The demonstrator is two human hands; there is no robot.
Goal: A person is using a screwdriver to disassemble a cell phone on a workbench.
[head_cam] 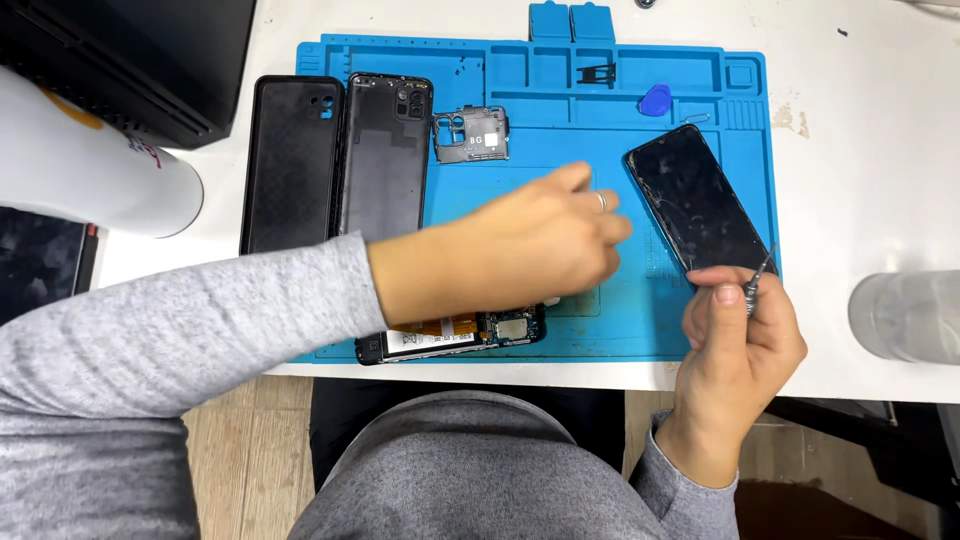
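Note:
My left hand reaches across the blue repair mat, fingers together and pointing right toward a black phone screen lying tilted on the mat. What the fingertips hold is blurred. Under my left wrist lies an opened phone body with its battery and circuit board showing. My right hand is at the mat's front right corner, closed on a thin screwdriver whose tip points up beside the screen's lower end.
A black phone case and a black back cover lie side by side at the mat's left. A small inner frame part and a blue pick rest on the mat. A white cylinder stands left, a clear container right.

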